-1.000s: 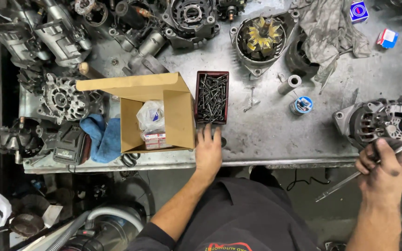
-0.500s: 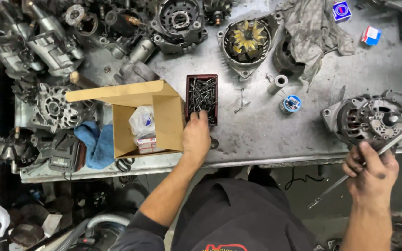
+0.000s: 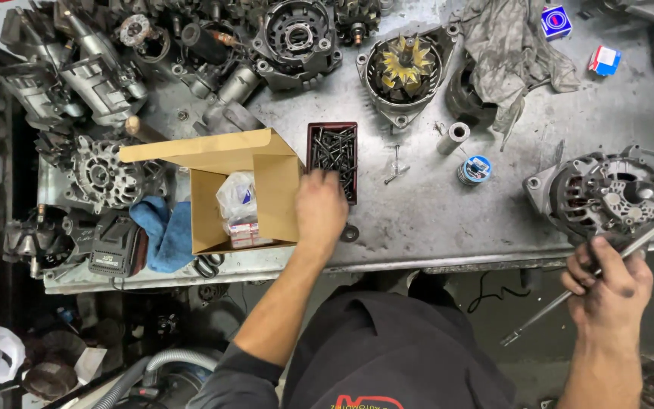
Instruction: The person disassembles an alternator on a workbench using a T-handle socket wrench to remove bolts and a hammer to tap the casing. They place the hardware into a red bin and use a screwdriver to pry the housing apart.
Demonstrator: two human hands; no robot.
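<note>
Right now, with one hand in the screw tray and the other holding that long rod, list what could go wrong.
The left hand reaches into the narrow tray of dark screws beside the open cardboard box; a nudge might spill screws or prick fingers. The right hand holds the long metal rod one-handed across the bench edge by the alternator; it might slip or swing. The washer sits close to the bench edge and could get knocked off.

The left hand reaches forward, palm down, fingers curled, while the right hand is clenched, knuckles up.
</note>
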